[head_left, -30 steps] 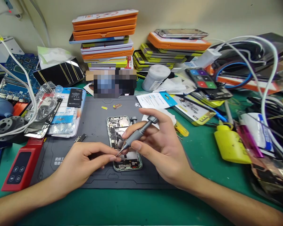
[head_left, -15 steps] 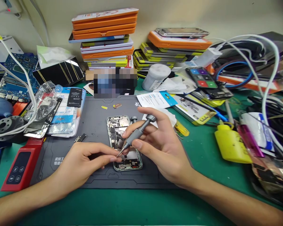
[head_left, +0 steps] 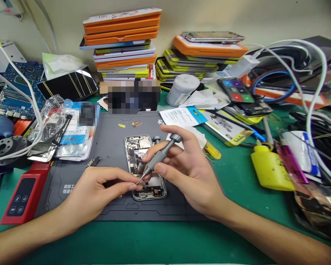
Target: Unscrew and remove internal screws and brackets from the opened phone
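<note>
An opened phone (head_left: pixel 140 142) lies on the dark grey mat (head_left: pixel 110 129), its inner parts exposed. My right hand (head_left: pixel 191 173) grips a grey precision screwdriver (head_left: pixel 157 158) in a slant above the phone, the index finger curled over its cap. My left hand (head_left: pixel 96 189) is closed in a pinch at the screwdriver's tip, over the phone's left edge. Whatever sits between those fingertips is too small to make out. The cap of another grey tool (head_left: pixel 156 139) shows beside the phone, partly behind my right fingers.
A small connector part (head_left: pixel 93 162) and yellow scraps (head_left: pixel 121 126) lie on the mat. A red device (head_left: pixel 22 198) stands at left, a yellow bottle (head_left: pixel 269 167) at right. Stacked orange cases (head_left: pixel 121 33) rise at the back. White cables (head_left: pixel 317 84) loop on both sides.
</note>
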`<state>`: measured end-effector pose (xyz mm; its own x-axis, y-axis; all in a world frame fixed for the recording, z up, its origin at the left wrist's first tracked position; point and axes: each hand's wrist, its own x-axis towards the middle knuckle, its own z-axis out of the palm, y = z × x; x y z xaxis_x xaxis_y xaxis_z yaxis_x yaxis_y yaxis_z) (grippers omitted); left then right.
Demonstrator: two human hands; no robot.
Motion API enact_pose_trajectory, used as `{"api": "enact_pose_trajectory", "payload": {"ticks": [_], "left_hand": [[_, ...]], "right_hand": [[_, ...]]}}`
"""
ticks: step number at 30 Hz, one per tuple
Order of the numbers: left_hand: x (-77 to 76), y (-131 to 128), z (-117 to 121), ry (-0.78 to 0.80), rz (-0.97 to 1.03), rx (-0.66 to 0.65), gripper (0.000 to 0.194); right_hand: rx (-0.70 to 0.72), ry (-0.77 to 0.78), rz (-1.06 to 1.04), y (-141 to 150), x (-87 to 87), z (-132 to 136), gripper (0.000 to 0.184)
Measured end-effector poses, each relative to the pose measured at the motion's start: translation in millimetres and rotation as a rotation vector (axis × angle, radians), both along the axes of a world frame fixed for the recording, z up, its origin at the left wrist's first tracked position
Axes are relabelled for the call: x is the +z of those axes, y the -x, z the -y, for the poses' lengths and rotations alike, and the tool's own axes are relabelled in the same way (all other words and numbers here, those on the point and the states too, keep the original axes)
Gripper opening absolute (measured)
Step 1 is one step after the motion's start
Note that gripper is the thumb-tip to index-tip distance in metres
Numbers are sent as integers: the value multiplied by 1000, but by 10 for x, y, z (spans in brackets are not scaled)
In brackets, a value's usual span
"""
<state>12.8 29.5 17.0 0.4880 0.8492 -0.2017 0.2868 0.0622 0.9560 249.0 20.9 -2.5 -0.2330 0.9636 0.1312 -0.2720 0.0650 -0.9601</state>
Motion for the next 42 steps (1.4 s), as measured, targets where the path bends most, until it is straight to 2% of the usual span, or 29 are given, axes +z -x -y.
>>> {"api": "enact_pose_trajectory", "payload": {"ticks": [42], "left_hand": [[34,-7,3,-24,-9,-3,11]], "right_hand": [[28,42,-62,12,15,-13,51]]}}
